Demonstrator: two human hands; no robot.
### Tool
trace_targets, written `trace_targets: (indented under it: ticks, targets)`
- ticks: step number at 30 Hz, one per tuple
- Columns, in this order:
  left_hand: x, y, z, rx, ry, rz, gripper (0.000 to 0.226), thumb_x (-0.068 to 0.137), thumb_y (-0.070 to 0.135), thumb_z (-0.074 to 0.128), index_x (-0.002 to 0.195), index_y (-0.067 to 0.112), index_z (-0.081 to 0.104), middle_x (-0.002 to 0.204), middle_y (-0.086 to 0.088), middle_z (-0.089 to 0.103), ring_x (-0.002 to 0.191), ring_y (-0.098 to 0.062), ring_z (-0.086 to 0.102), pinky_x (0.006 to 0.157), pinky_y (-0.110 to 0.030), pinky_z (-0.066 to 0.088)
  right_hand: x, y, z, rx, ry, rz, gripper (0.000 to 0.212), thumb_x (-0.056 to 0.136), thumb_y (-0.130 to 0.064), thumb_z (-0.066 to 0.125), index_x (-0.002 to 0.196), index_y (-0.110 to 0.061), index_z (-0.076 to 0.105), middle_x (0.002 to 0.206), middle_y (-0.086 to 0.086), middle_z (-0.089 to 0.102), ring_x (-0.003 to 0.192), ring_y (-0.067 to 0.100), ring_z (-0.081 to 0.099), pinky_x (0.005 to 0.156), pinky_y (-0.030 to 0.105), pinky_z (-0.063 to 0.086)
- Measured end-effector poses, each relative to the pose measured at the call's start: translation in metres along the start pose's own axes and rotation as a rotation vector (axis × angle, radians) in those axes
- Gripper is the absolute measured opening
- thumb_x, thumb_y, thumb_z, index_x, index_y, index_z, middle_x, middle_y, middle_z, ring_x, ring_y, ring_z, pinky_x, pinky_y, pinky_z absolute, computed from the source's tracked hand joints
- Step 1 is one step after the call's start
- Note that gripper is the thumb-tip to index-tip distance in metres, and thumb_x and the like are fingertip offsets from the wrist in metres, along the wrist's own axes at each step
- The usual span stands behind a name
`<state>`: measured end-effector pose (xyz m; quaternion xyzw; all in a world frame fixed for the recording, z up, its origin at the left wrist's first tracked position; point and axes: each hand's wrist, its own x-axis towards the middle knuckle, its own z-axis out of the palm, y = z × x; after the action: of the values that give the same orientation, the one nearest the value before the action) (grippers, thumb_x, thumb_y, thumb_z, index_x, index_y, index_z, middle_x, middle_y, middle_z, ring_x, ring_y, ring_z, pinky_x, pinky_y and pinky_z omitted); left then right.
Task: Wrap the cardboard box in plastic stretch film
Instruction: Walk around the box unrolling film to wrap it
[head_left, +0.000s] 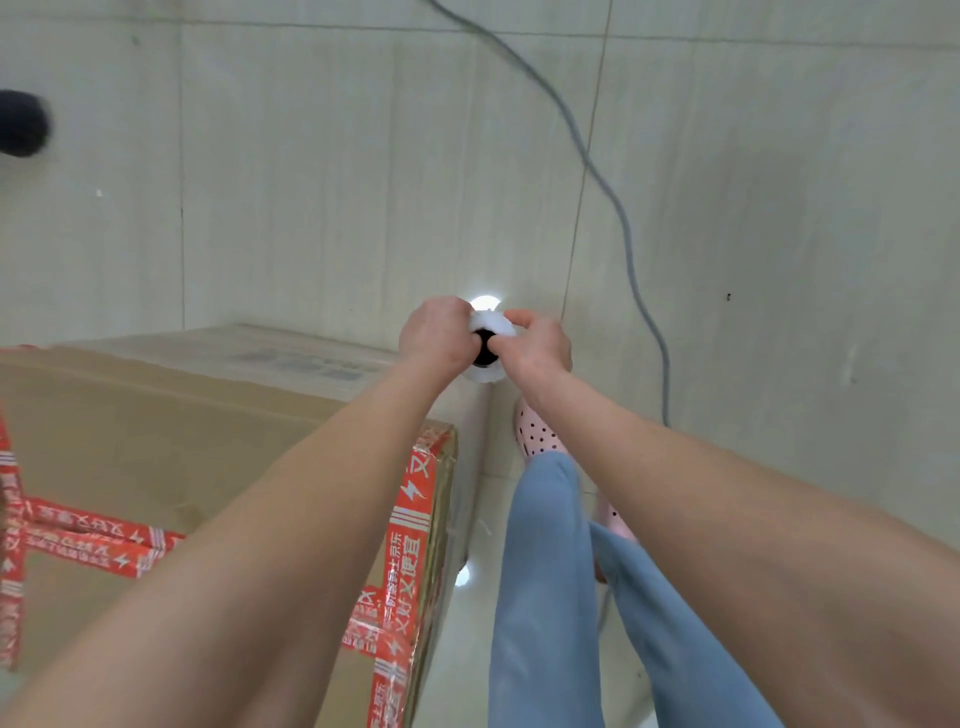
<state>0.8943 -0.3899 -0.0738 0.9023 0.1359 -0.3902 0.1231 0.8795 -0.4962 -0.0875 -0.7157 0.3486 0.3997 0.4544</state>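
The tiled floor (311, 171) takes up most of what I see, pale and glossy, with wide bare room beyond and to the right of me. A grey cable (618, 208) snakes across it from the far edge toward my right side; I judge it the one thing out there that could catch a foot as I walk around.

The cardboard box (171, 431) stands on the floor at my left, large, its top face crossed with red printed tape (410, 525) that also runs down the near right corner. A glossy sheen on its right side may be film already laid there, but I cannot tell for sure. My legs in blue trousers (545, 597) stand just beside that right face, a pink dotted shoe (535, 434) ahead on the floor.

Both arms reach forward past the box's far right corner. My left hand (434, 338) and right hand (540, 345) meet around the stretch film roll (485, 369), seen end-on with its dark core facing me. My fingers (511, 317) are clamped on the roll from either side, thumbs near the core, so I judge I am holding it upright and steady to pay film out along the box's side. The roll hangs close to the corner, clear of the cardboard, and the room beyond looks enough to carry it round.

A dark blurred object (21, 124) sits at the far left edge; I cannot identify it.
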Motion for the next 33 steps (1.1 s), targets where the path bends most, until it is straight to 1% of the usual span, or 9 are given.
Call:
trace_targets:
  ticks: [7,9,11,14,18,23,27,30,33]
  targets:
    - [0.003,-0.037,-0.003,-0.161,0.077,-0.139,0.007,0.078,0.011,0.054,0.071,0.01,0.052,0.072,-0.007,0.054,0.071,-0.029,0.052,0.058,-0.031,0.035,-0.002,-0.022,0.033,-0.106,0.012,-0.091,0.043,0.076,-0.018,0.06,0.117,-0.03,0.059,0.116,-0.002,0.064,0.1,0.021,0.061,0.087,0.03,0.049]
    - [0.003,-0.046,-0.002,-0.276,0.099,-0.238,0.009,0.079,0.014,0.055,0.076,0.006,0.055,0.076,-0.01,0.061,0.072,-0.031,0.06,0.059,-0.034,0.044,-0.003,-0.027,0.042,-0.085,0.016,-0.131,0.043,0.077,-0.016,0.06,0.118,-0.028,0.057,0.115,-0.002,0.062,0.099,0.02,0.06,0.087,0.031,0.049]
    - [0.003,-0.052,0.0,-0.482,0.103,-0.364,0.013,0.079,0.016,0.056,0.077,0.003,0.058,0.081,-0.015,0.068,0.07,-0.032,0.067,0.064,-0.039,0.055,-0.004,-0.032,0.049,-0.088,0.008,-0.134,0.044,0.077,-0.017,0.062,0.12,-0.025,0.055,0.112,-0.001,0.059,0.09,0.018,0.057,0.075,0.025,0.045]
    - [0.002,-0.052,0.003,-0.685,0.093,-0.482,0.018,0.081,0.023,0.059,0.074,0.007,0.054,0.086,-0.015,0.07,0.069,-0.03,0.069,0.065,-0.036,0.057,-0.005,-0.037,0.053,-0.114,-0.027,-0.098,0.045,0.077,-0.015,0.061,0.121,-0.025,0.055,0.106,0.0,0.061,0.082,0.018,0.054,0.062,0.022,0.038]
    - [0.008,-0.049,-0.004,-0.364,0.153,-0.256,0.021,0.084,0.016,0.055,0.103,0.007,0.052,0.1,-0.012,0.061,0.09,-0.033,0.06,0.063,-0.033,0.039,0.0,-0.049,0.048,-0.201,-0.059,-0.161,0.033,0.078,-0.015,0.057,0.11,-0.025,0.061,0.103,0.0,0.064,0.079,0.016,0.056,0.058,0.022,0.039]
    - [0.02,-0.046,-0.03,0.019,0.184,0.096,0.022,0.083,0.008,0.05,0.105,0.008,0.055,0.102,-0.012,0.054,0.081,-0.032,0.056,0.057,-0.034,0.032,0.004,-0.062,0.041,-0.34,-0.091,-0.211,0.023,0.079,-0.013,0.053,0.095,-0.021,0.067,0.093,0.003,0.068,0.082,0.022,0.061,0.06,0.026,0.042]
    - [0.027,-0.047,-0.039,-0.054,0.178,0.041,0.017,0.083,0.01,0.051,0.098,0.007,0.056,0.099,-0.012,0.056,0.084,-0.032,0.057,0.06,-0.035,0.039,0.007,-0.067,0.04,-0.293,-0.075,-0.231,0.025,0.079,-0.017,0.056,0.101,-0.022,0.066,0.096,0.002,0.068,0.085,0.02,0.061,0.064,0.026,0.043]
    - [0.032,-0.054,-0.042,-0.22,0.185,-0.105,0.016,0.079,0.013,0.055,0.094,0.007,0.058,0.096,-0.011,0.06,0.086,-0.032,0.057,0.062,-0.033,0.04,0.01,-0.07,0.044,-0.254,-0.066,-0.208,0.05,0.078,-0.022,0.064,0.127,-0.019,0.054,0.104,0.001,0.059,0.082,0.014,0.052,0.066,0.021,0.038]
    - [0.036,-0.059,-0.048,-0.433,0.171,-0.317,0.012,0.077,0.02,0.06,0.082,0.01,0.055,0.088,-0.009,0.063,0.081,-0.03,0.06,0.06,-0.03,0.039,0.013,-0.081,0.048,-0.203,-0.135,-0.117,0.065,0.076,-0.028,0.069,0.135,-0.02,0.043,0.106,-0.001,0.054,0.088,0.021,0.059,0.073,0.029,0.049]
